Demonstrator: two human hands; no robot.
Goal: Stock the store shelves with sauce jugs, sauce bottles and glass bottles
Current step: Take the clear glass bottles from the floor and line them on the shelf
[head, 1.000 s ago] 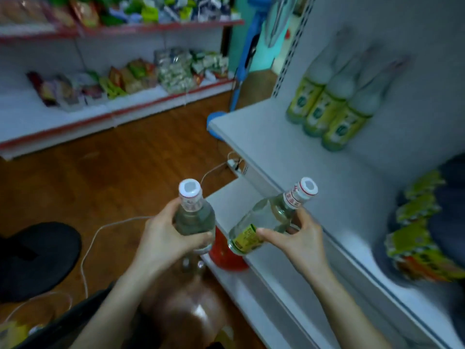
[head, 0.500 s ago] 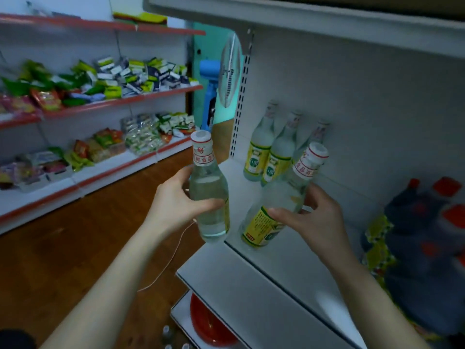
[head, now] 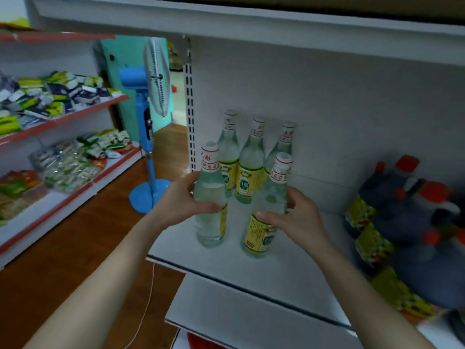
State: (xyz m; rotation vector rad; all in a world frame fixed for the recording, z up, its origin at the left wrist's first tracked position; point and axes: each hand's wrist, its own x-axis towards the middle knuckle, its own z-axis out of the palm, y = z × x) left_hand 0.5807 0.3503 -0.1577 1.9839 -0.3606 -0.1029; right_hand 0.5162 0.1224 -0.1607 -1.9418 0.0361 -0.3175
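Observation:
My left hand (head: pixel 182 201) grips a clear glass bottle (head: pixel 210 222) with a white cap, upright, its base at the white shelf (head: pixel 289 270). My right hand (head: pixel 295 217) holds a second glass bottle (head: pixel 264 233) with a yellow label, tilted slightly, close to the right of the first. Whether either base touches the shelf I cannot tell. Behind them three matching bottles (head: pixel 250 170) stand in a row against the shelf's back wall. Dark sauce jugs (head: pixel 412 222) with red caps and yellow labels crowd the right side of the same shelf.
An upper shelf board (head: pixel 226 16) hangs close overhead. A lower shelf (head: pixel 239 321) juts out below. A blue standing fan (head: pixel 151 137) stands on the wooden floor to the left, with a thin cord nearby. Snack-filled shelves (head: pixel 57 157) line the far left.
Both hands have carried their bottles up from near the floor and forward onto the shelf, just in front of the three standing bottles. My view has risen with them.

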